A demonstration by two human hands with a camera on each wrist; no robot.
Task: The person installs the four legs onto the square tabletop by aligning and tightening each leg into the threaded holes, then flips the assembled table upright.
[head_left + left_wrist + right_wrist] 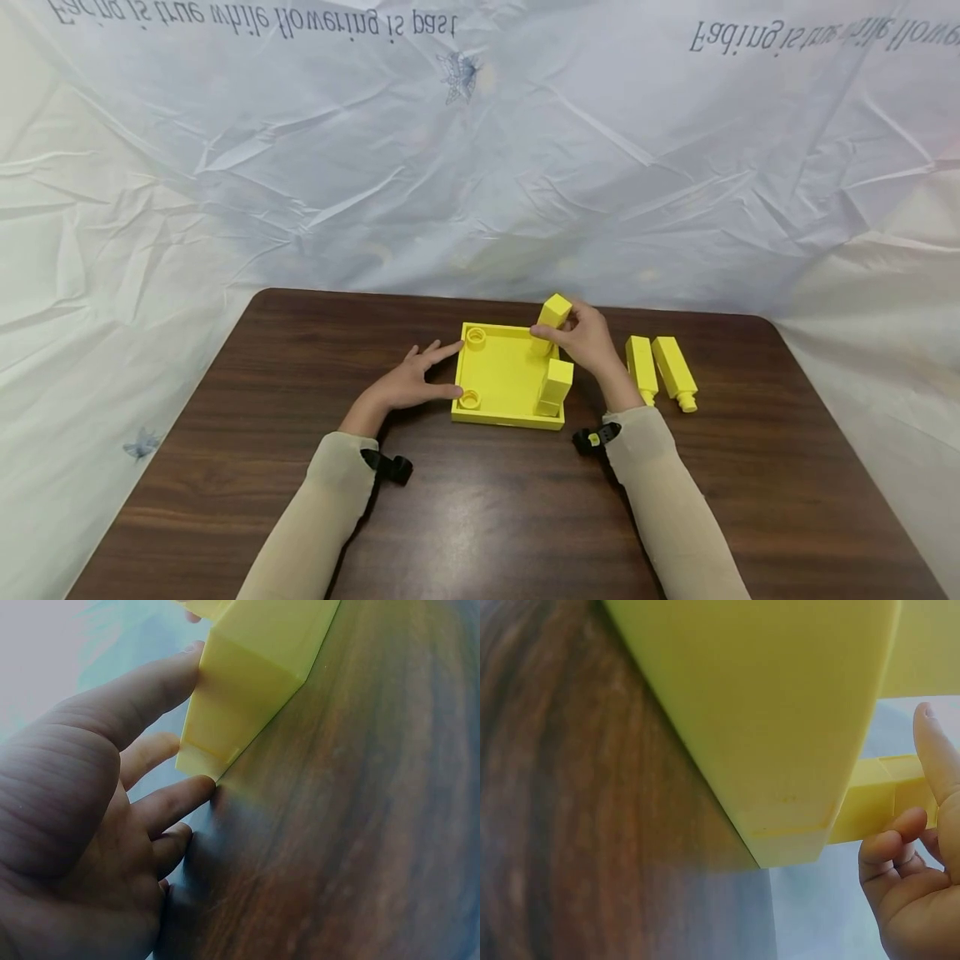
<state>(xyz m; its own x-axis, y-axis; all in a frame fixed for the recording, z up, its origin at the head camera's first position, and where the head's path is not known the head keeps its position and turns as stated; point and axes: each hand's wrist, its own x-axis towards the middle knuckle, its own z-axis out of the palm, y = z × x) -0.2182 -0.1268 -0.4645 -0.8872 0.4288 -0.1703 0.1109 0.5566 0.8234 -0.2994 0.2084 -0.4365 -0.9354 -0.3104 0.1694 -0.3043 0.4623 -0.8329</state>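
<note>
I note a wooden table (465, 508), printed sheeting (450, 200) behind. Right hand (590, 340) pinches a yellow block (557, 309), long axis near-upright, on the tray (498, 375) at one o'clock; left hand (403, 385), fingers straight, touches the tray at nine.

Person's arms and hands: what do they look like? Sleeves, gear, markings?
Left hand and right hand: ungloved. Left sleeve and right sleeve: long, plain, beige. Strapped on: small black left camera and right camera, the latter with a yellow-green mark.
</note>
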